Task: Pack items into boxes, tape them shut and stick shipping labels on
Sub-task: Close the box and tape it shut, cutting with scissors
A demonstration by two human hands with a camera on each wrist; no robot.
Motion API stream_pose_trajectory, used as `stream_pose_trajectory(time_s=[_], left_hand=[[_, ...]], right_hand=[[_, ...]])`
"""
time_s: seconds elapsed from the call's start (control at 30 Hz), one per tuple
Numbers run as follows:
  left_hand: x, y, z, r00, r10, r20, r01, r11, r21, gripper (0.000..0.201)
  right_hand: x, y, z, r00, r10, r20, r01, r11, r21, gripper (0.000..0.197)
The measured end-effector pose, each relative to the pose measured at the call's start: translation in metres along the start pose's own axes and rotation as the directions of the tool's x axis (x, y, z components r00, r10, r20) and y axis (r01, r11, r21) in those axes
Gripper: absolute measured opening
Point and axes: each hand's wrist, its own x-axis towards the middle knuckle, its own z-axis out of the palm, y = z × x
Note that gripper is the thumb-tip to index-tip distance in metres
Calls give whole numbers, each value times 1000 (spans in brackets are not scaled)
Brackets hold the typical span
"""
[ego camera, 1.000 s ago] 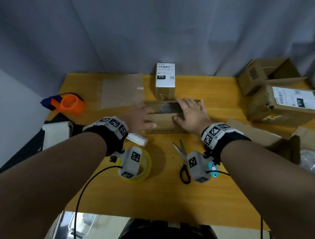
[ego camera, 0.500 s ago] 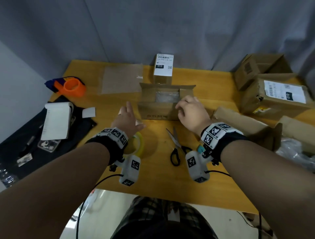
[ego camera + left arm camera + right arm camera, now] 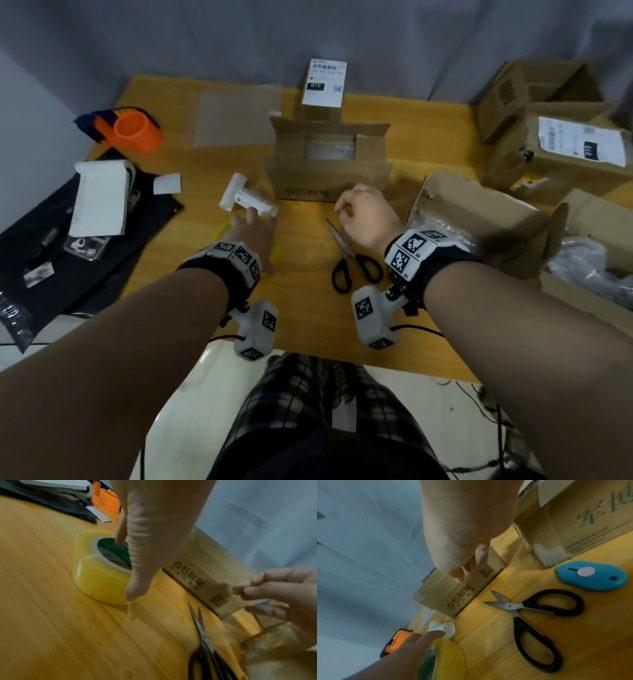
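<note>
A brown cardboard box (image 3: 325,181) stands mid-table with its flaps up and a clear plastic bag (image 3: 329,149) inside. My left hand (image 3: 253,219) hovers over the yellow tape roll (image 3: 96,577), fingers straight; one finger dips into the core and another lies against the outer wall. My right hand (image 3: 342,209) hangs loosely curled at the box's front face (image 3: 453,596), above the black scissors (image 3: 349,260), holding nothing. A white label roll (image 3: 246,198) lies just past my left fingertips.
A blue cutter (image 3: 592,576) lies right of the scissors (image 3: 530,615). Several cardboard boxes (image 3: 479,212) crowd the right side. A small labelled box (image 3: 323,85) stands behind the open one. An orange tape dispenser (image 3: 137,132) and a notepad (image 3: 97,198) sit at the left.
Both hands left the box top and drew back toward me, and the flaps sprang up. My left hand dropped onto the tape roll; my right settled at the box front.
</note>
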Motion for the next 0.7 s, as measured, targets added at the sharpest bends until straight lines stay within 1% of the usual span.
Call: stream_pose_trajectory(time_s=[0.07, 0.1, 0.17, 0.23, 0.3, 0.4, 0.53, 0.57, 0.6, 0.63, 0.67, 0.7], left_hand=[[-3, 3, -3, 999, 34, -20, -35, 999, -39, 99], [-4, 3, -5, 997, 71, -15, -72, 996, -48, 95], [-7, 1, -2, 985, 169, 44, -167, 985, -38, 98], [-9, -2, 2, 967, 233, 100, -236, 971, 27, 103], [-11, -5, 3, 957, 278, 89, -284, 956, 73, 93], [-12, -6, 0, 938, 346, 37, -345, 938, -30, 70], [-8, -5, -17, 935, 348, -67, -352, 894, -277, 56], [-9, -5, -26, 938, 333, -101, -347, 867, -358, 53], [-10, -5, -35, 942, 306, -138, -335, 819, -466, 50], [-13, -6, -44, 948, 264, -176, -316, 744, -589, 47], [-16, -6, -53, 954, 216, -208, -300, 638, -709, 45], [-18, -7, -61, 957, 176, -231, -290, 511, -809, 44]], right_hand=[[-2, 1, 3, 1000, 15, 9, -15, 1000, 8, 21], [-3, 1, 3, 1000, 22, 15, -22, 1000, 8, 21], [-3, 0, 3, 999, 32, 21, -33, 999, 20, 21], [-3, -1, 3, 999, 39, 26, -40, 998, 38, 21], [-3, -2, 3, 999, 41, 33, -43, 998, 46, 21], [-2, -3, 4, 997, 56, 47, -58, 997, 43, 21], [1, -4, 5, 988, 111, 108, -122, 987, 101, 20], [1, -7, 4, 983, 114, 141, -133, 983, 131, 20], [2, -10, 2, 977, 108, 186, -138, 977, 160, 24], [2, -15, -2, 968, 94, 233, -138, 974, 178, 33], [1, -20, -6, 958, 90, 273, -147, 970, 195, 43], [1, -26, -10, 948, 87, 307, -161, 961, 225, 50]])
